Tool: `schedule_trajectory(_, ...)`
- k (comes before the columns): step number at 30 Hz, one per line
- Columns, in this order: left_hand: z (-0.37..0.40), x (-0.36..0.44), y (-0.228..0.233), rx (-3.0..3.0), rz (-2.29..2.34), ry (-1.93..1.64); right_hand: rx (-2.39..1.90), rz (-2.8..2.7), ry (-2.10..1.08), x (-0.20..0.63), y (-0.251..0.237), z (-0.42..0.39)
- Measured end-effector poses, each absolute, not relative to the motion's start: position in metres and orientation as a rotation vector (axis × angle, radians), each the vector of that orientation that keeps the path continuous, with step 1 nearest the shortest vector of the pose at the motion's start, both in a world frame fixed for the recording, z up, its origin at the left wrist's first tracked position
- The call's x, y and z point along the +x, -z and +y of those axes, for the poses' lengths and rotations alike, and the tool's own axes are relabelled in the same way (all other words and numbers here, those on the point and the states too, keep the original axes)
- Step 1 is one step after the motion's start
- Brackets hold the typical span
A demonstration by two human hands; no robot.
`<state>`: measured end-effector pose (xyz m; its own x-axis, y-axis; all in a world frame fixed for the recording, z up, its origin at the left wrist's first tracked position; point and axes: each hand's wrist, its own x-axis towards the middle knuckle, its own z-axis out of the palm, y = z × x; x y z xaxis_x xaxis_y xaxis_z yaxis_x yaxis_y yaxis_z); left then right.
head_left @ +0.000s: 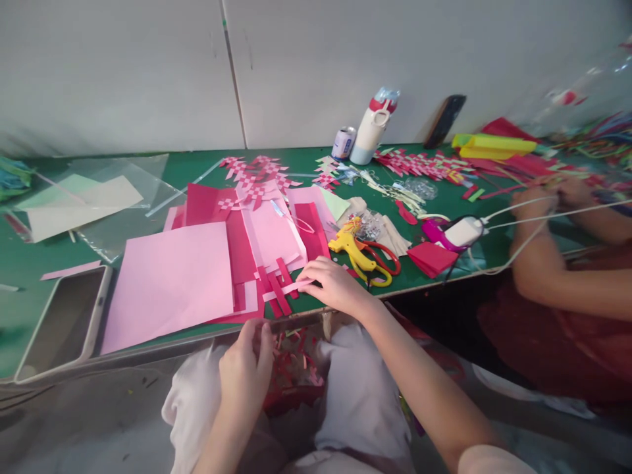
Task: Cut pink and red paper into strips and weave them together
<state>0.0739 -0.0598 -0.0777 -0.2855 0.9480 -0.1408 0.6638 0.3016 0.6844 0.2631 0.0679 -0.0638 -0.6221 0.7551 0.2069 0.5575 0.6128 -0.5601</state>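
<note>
With its fingertips my right hand point(333, 284) pinches the end of a light pink paper strip point(301, 285) at the table's front edge. That strip crosses several dark pink paper strips point(280, 294) in a small weave. Just below the edge, my left hand point(247, 362) is loosely curled, thumb and forefinger apart; nothing shows in it. Behind the weave lie light pink sheets point(274, 234) and a dark pink sheet point(210, 207). A larger light pink sheet point(172, 283) is to the left. Yellow scissors point(358, 253) lie right of my right hand.
A phone point(62, 322) lies at the left edge. Woven pink pieces point(259, 178), a can point(343, 143) and a white bottle point(372, 128) are at the back. A white charger with cables point(464, 232) is near another person's hands point(548, 197). Paper scraps point(296, 355) fill a container below.
</note>
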Motion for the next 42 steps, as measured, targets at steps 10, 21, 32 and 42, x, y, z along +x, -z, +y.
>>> schedule_trajectory(10,-0.037,0.073,0.078,1.093,1.777,-0.892,-1.052,-2.303,-0.73,0.262,0.069,0.075)
schedule_trajectory(21,-0.014,0.08,0.049,0.715,1.491,-0.928,-1.133,-2.161,-0.856,0.267,0.075,0.077)
schedule_trajectory(32,0.0,0.093,0.063,0.71,1.417,-0.79,-1.084,-2.123,-0.823,0.267,0.075,0.074)
schedule_trajectory(42,-0.014,0.092,0.062,0.677,1.436,-0.807,-1.005,-2.132,-0.834,0.267,0.07,0.06)
